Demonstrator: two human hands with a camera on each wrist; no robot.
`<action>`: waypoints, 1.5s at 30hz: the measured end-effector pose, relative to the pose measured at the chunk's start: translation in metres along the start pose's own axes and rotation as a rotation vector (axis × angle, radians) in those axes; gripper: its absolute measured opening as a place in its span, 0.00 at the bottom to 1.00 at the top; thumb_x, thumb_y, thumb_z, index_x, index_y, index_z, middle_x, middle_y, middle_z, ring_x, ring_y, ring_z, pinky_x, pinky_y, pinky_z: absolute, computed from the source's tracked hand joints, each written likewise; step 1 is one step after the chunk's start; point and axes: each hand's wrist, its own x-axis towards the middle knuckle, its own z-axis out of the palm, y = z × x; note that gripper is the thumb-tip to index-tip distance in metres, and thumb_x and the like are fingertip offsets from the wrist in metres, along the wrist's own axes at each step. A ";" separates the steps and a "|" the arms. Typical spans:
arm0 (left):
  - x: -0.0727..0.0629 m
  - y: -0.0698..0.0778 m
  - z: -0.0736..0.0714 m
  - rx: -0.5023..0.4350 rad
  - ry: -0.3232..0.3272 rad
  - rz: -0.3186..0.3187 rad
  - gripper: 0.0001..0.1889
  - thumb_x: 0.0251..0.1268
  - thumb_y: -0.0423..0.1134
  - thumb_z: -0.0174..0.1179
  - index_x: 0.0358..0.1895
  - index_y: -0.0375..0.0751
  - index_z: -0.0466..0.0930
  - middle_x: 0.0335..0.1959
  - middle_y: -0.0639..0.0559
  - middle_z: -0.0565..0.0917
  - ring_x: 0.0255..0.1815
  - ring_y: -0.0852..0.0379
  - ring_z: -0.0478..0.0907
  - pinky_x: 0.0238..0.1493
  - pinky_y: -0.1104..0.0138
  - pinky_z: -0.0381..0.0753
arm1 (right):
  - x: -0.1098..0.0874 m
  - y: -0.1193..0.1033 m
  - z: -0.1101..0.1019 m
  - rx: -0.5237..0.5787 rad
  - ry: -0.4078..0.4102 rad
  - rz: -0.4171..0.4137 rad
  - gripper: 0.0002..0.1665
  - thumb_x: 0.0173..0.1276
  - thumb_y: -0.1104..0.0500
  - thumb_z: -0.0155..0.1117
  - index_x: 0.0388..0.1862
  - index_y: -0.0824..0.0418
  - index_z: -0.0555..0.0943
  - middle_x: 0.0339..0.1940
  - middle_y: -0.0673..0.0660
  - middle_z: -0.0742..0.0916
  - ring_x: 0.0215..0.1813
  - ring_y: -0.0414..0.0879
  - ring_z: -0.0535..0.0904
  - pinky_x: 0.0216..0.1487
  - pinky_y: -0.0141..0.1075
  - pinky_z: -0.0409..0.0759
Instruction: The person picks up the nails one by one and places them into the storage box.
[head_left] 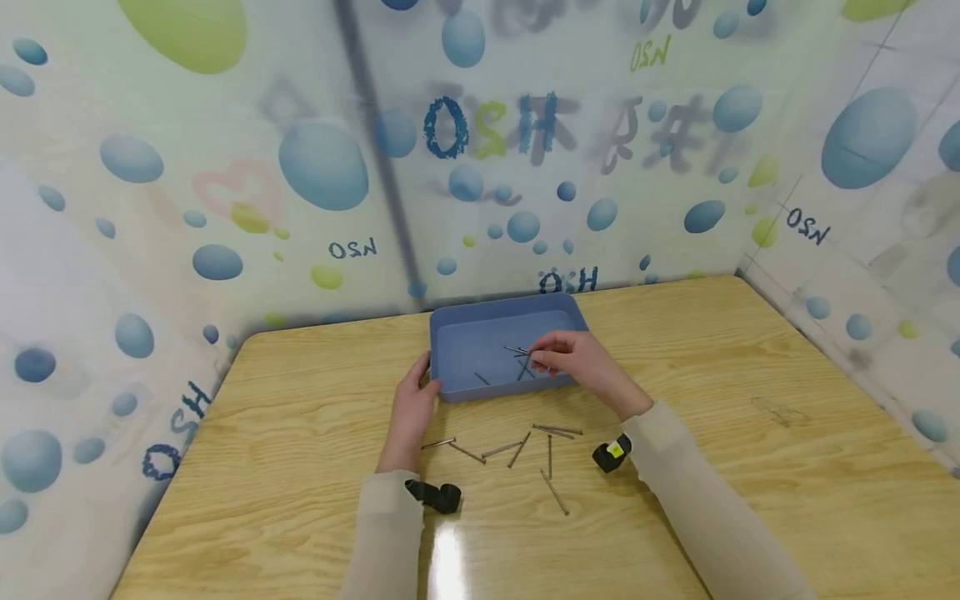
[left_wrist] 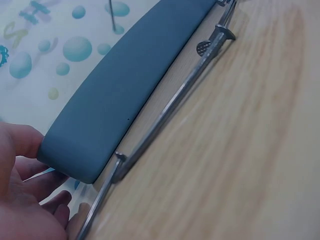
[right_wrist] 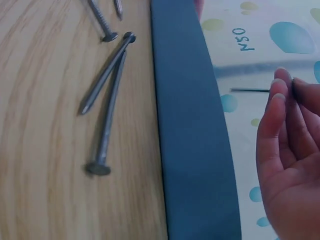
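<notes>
Steadying a tray [head_left: 480, 392], pinching a nail [right_wrist: 249, 90] above it
Nearest, loose nails [head_left: 550, 457] lie scattered on the table [head_left: 285, 517]. Beyond, the left hand [head_left: 412, 408] holds the tray's near left corner; the right hand [head_left: 588, 362] pinches one nail between thumb and fingertips, over nails inside [head_left: 482, 378]. Keeping it low should limit bouncing.

A wood-grain table [head_left: 285, 433] bears a blue tray [head_left: 465, 342] and nails [right_wrist: 111, 112].

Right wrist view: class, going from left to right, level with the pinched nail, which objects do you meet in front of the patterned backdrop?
Loose nails → blue tray → pinched nail → right hand
</notes>
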 end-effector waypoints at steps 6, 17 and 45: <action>0.000 0.003 -0.001 -0.025 -0.006 -0.015 0.28 0.65 0.34 0.46 0.69 0.47 0.54 0.67 0.55 0.57 0.67 0.57 0.50 0.62 0.59 0.57 | 0.008 0.012 0.001 -0.085 0.003 -0.013 0.24 0.62 0.49 0.57 0.49 0.66 0.77 0.37 0.57 0.84 0.42 0.54 0.78 0.45 0.48 0.74; 0.002 0.003 -0.002 -0.019 -0.017 0.002 0.28 0.65 0.34 0.46 0.68 0.45 0.54 0.67 0.53 0.57 0.68 0.56 0.50 0.63 0.59 0.56 | 0.018 0.021 0.004 -0.224 0.016 -0.050 0.24 0.66 0.44 0.50 0.48 0.61 0.79 0.36 0.50 0.85 0.40 0.49 0.79 0.42 0.44 0.75; -0.003 0.003 -0.001 -0.008 0.007 -0.040 0.27 0.65 0.35 0.46 0.68 0.49 0.55 0.67 0.57 0.57 0.68 0.58 0.49 0.63 0.59 0.55 | 0.033 0.020 0.018 -0.351 -0.026 0.046 0.20 0.68 0.49 0.50 0.48 0.60 0.80 0.38 0.52 0.84 0.41 0.45 0.78 0.45 0.43 0.74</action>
